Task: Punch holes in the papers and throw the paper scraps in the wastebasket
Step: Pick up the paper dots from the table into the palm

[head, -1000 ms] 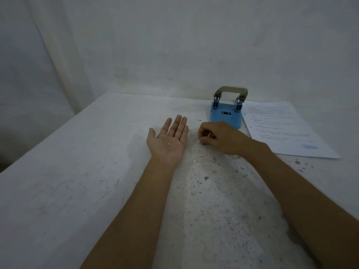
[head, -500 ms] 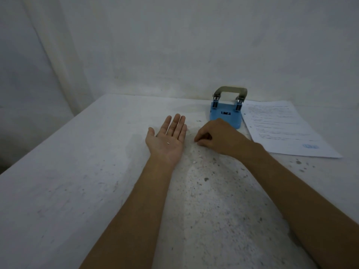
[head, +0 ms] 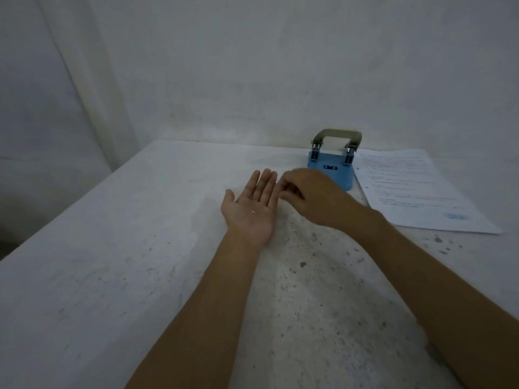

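Left hand (head: 252, 209) lay palm-up and flat, a tray for one paper scrap (head: 253, 212). Right hand (head: 311, 197), fingers pinched, contents unclear, had shifted from the table (head: 112, 276) over the left fingertips. Hole punch (head: 331, 167) and papers (head: 415, 189) behind; I saw no wastebasket.

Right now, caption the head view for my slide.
Right hand brings pinched fingers to open left palm holding one paper scrap, beside blue hole punch.
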